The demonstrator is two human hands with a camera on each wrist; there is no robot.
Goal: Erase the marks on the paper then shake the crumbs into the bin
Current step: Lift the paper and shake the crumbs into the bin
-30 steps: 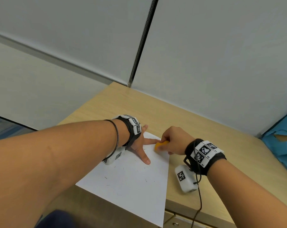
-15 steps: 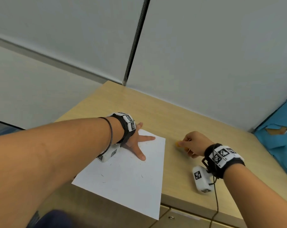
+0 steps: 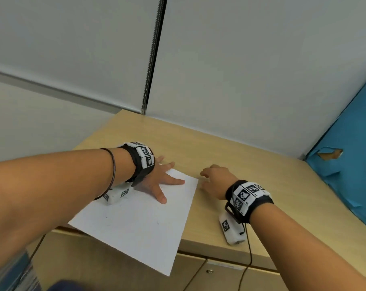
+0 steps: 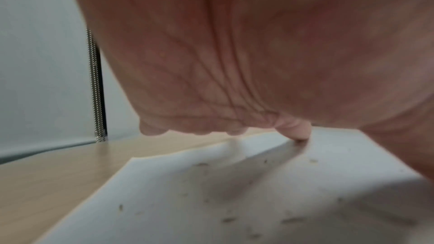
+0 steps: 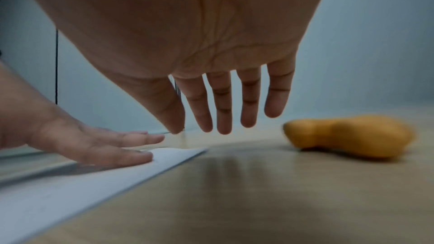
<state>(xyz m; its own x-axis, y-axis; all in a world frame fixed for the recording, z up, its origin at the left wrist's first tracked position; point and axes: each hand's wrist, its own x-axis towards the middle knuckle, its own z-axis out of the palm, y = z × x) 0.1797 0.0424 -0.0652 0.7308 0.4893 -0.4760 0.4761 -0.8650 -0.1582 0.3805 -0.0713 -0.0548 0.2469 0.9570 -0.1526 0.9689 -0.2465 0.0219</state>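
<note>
A white sheet of paper (image 3: 136, 225) lies at the desk's front edge, and its near corner overhangs. Small dark eraser crumbs (image 4: 227, 219) are scattered on it. My left hand (image 3: 159, 181) lies flat on the sheet's far part with fingers spread, and a fingertip (image 4: 298, 134) touches the paper. My right hand (image 3: 211, 179) hovers open just right of the sheet's far right corner and holds nothing. In the right wrist view its straight fingers (image 5: 225, 118) hang above the desk. The orange eraser (image 5: 347, 136) lies on the desk to their right. No bin is in view.
The light wooden desk (image 3: 262, 171) stands against grey partition walls. A blue torn covering (image 3: 350, 164) borders the desk's right side. Cabinet fronts with a small lock (image 3: 208, 270) sit below the front edge. A cable hangs from my right wrist.
My right hand carried the eraser off the paper to the right, let it go on the desk and opened. It now sits nearer the sheet's edge. My left hand stayed on the paper.
</note>
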